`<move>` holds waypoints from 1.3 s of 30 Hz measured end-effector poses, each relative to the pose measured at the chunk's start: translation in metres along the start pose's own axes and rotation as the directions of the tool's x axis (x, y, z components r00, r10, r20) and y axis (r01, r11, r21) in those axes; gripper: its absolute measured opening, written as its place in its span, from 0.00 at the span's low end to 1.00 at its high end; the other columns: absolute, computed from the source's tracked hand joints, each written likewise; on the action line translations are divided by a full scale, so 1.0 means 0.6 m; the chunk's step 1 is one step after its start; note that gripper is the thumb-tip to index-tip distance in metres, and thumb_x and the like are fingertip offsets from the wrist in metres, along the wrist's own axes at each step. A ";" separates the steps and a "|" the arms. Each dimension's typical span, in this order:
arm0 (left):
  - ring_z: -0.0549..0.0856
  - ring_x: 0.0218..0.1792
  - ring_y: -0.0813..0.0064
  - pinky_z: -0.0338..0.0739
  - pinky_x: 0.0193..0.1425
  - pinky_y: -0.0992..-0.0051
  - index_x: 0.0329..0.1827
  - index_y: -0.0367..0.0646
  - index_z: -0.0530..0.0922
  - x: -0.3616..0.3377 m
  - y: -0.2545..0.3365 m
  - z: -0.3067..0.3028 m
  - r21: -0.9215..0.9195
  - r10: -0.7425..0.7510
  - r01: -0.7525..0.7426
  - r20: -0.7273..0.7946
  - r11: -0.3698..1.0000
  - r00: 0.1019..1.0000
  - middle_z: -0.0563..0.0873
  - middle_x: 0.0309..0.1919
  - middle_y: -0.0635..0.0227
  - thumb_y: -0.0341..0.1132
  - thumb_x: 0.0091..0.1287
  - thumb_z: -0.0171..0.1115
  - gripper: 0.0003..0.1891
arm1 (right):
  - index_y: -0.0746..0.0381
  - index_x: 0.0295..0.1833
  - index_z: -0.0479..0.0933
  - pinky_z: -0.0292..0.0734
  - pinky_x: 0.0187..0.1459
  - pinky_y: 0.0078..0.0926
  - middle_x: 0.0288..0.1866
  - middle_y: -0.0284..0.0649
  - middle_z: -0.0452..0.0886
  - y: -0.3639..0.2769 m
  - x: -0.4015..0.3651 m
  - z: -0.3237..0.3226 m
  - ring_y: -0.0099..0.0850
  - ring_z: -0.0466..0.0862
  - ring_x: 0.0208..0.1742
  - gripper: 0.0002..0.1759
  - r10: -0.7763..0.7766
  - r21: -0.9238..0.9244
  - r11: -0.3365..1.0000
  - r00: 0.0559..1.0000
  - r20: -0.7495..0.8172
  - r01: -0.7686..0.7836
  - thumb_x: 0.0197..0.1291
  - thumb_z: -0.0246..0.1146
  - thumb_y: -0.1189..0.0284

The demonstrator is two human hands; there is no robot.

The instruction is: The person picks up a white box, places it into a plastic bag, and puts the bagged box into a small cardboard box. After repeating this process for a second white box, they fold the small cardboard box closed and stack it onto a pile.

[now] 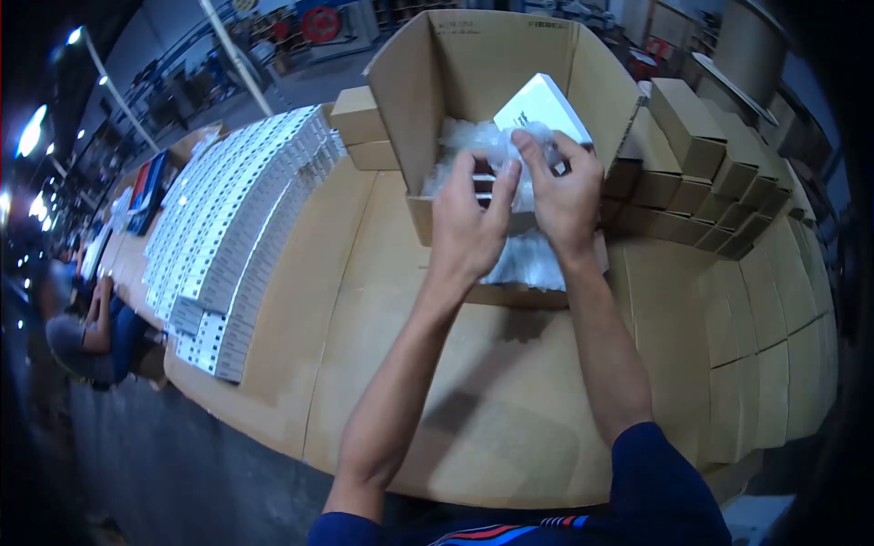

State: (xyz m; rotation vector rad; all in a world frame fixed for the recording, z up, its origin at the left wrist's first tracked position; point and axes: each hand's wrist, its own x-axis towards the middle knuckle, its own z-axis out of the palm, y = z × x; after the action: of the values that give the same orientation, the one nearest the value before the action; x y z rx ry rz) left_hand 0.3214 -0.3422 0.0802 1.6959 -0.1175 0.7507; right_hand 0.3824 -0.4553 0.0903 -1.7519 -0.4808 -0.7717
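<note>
Both hands are raised at the front of a large open cardboard box [505, 73]. Clear bubble wrap [492, 138] is pinched between my left hand [473, 214] and my right hand [566, 187], their thumbs close together. Behind the fingers a white box [544, 107] leans tilted inside the cardboard box. More bubble wrap [526, 262] lies below my hands, in a smaller open carton [514, 296] at the front of the large box. My hands hide part of the wrap and the smaller carton.
Rows of stacked white boxes [228, 209] fill the left of the cardboard-covered table [364, 364]. Small brown cartons [687, 136] are stacked at the right, and two more [364, 127] stand left of the large box. A person [86, 337] sits at the far left.
</note>
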 end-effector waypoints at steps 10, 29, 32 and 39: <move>0.77 0.33 0.88 0.71 0.35 0.80 0.46 0.34 0.81 -0.261 0.028 -0.135 -0.027 -0.219 0.224 -0.367 0.974 0.904 0.83 0.33 0.72 0.33 0.83 0.54 0.11 | 0.67 0.32 0.78 0.67 0.29 0.23 0.39 0.37 0.77 -0.081 -0.247 -0.029 0.22 0.70 0.31 0.21 0.067 0.342 0.913 0.910 0.410 -0.221 0.57 0.82 0.65; 0.81 0.32 0.84 0.75 0.30 0.80 0.59 0.38 0.76 -0.440 0.062 -0.287 -0.255 -0.579 0.520 -0.312 0.815 0.754 0.84 0.31 0.66 0.38 0.83 0.58 0.13 | 0.69 0.31 0.86 0.67 0.36 0.20 0.32 0.31 0.80 -0.162 -0.413 -0.074 0.16 0.72 0.33 0.23 0.427 0.267 0.689 0.675 0.601 -0.674 0.77 0.66 0.61; 0.85 0.40 0.81 0.81 0.36 0.80 0.66 0.38 0.73 -0.457 0.055 -0.289 -0.554 -0.528 0.333 -0.239 0.763 0.815 0.85 0.44 0.60 0.38 0.83 0.58 0.16 | 0.68 0.30 0.84 0.68 0.37 0.19 0.31 0.30 0.81 -0.152 -0.422 -0.076 0.16 0.73 0.33 0.24 0.470 0.283 0.665 0.681 0.561 -0.691 0.77 0.65 0.62; 0.76 0.70 0.46 0.73 0.71 0.55 0.59 0.46 0.84 -0.461 0.051 -0.321 0.690 0.251 -0.294 0.165 0.661 0.954 0.86 0.54 0.58 0.32 0.59 0.75 0.23 | 0.69 0.39 0.85 0.71 0.38 0.19 0.32 0.29 0.82 -0.161 -0.469 -0.056 0.17 0.76 0.33 0.18 0.554 0.380 0.362 0.524 0.647 -0.852 0.77 0.65 0.64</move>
State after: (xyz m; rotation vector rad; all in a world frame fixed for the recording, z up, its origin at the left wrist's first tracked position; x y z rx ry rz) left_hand 0.0108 -0.2625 -0.0274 2.4868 -0.1336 1.0633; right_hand 0.1114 -0.4409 -0.0368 -1.1868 -0.1445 0.4501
